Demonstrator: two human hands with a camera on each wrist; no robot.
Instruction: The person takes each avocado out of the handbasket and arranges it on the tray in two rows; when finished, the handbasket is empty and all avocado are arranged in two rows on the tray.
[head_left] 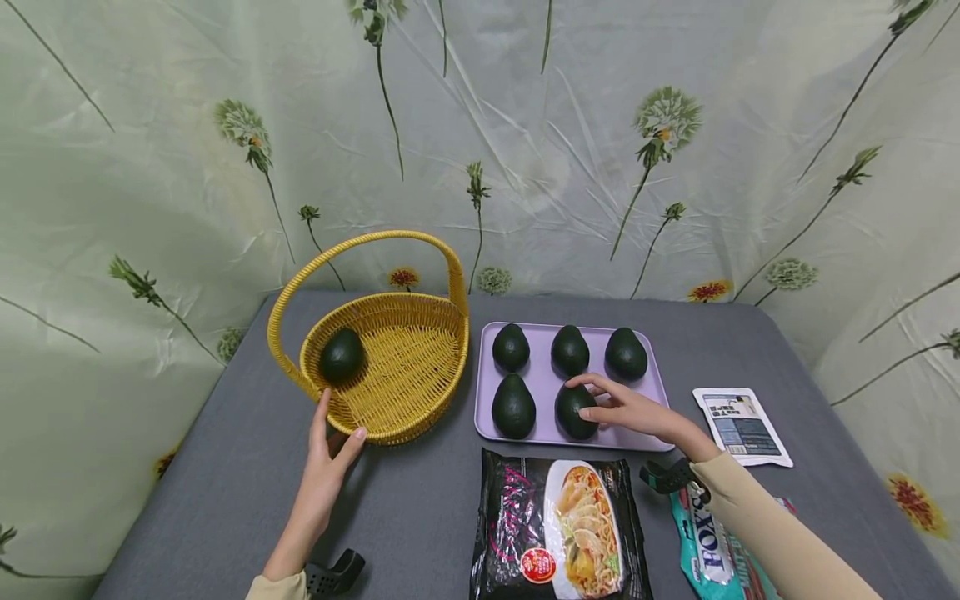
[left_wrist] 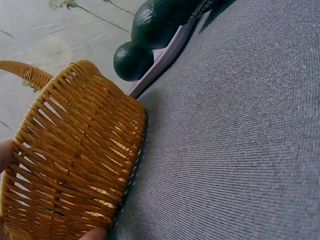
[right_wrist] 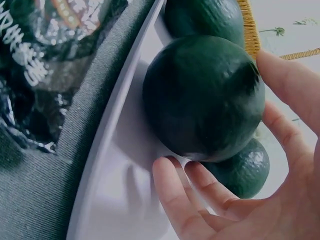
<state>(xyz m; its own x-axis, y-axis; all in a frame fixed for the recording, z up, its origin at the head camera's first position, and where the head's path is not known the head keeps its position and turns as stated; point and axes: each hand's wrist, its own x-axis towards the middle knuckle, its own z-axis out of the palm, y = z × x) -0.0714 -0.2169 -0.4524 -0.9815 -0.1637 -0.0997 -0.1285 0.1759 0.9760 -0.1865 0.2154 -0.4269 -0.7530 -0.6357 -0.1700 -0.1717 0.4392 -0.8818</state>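
— Flowered cloth hangs behind our grey counter (head_left: pixel 420 508). From the head view, our right hand (head_left: pixel 626 408) curls over the near-right avocado (head_left: pixel 574 412) on the lilac tray (head_left: pixel 660 392), thumb near side, fingers arched over the top. What could slip?

— That avocado is round and smooth; we judge a light pinch could let it roll against the near-left avocado (head_left: pixel 513 406). Our left hand (head_left: pixel 327 454) braces the yellow basket (head_left: pixel 420 400), thumb and finger spread against its near wall, nothing clasped. One avocado in the basket (head_left: pixel 342 355) already lies there.

— Left wrist view?

— Only fingertips (left_wrist: pixel 95 233) touching the woven wall (left_wrist: pixel 75 160); if they press unevenly, we think the light basket could skid toward the tray.

— Right wrist view?

— Fingers (right_wrist: pixel 280 130) wrap the fruit's far side, the thumb (right_wrist: pixel 175 200) sits under its near side on the tray. The avocado rests on the tray, not lifted. A noodle packet (right_wrist: pixel 45 65) lies close, easy to snag with the sleeve.
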